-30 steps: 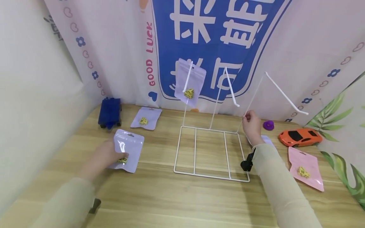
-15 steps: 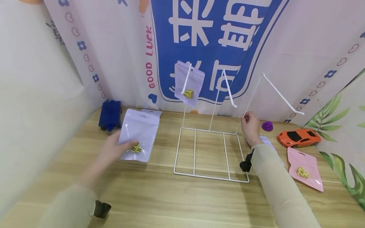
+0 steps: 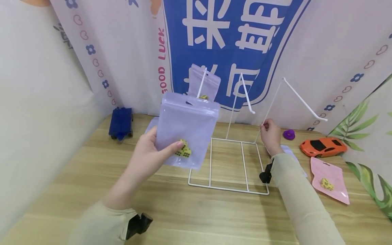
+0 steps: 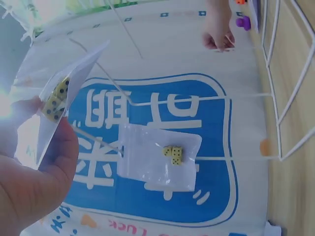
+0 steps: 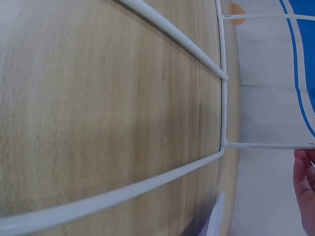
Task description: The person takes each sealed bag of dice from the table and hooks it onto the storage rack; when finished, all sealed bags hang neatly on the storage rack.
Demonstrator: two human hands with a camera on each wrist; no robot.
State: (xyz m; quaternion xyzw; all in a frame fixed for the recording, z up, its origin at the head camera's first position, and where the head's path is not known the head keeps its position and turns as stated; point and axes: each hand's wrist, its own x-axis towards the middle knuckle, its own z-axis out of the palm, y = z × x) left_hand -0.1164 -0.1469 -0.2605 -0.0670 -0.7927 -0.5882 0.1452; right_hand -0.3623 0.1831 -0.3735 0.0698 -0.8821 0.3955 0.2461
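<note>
My left hand holds a pale purple zip bag by its lower left side, thumb across the front over yellow dice inside. The bag is raised, its hang hole at the top, and in the head view overlaps the front of the left hook. A similar purple bag hangs on that hook of the white wire rack. The other two hooks carry nothing. With its fingertips my right hand pinches the rack's right upright; in the right wrist view only part of this hand shows.
Behind the held bag a purple bag lies mostly hidden. A blue toy vehicle stands at left. At right are a purple bag partly under my arm, a pink bag with dice, an orange toy car and a small purple object.
My left hand has lifted the purple bag off the left of the table and carried it rightward and up, in front of the hanging bag. My right hand stays on the upright.
</note>
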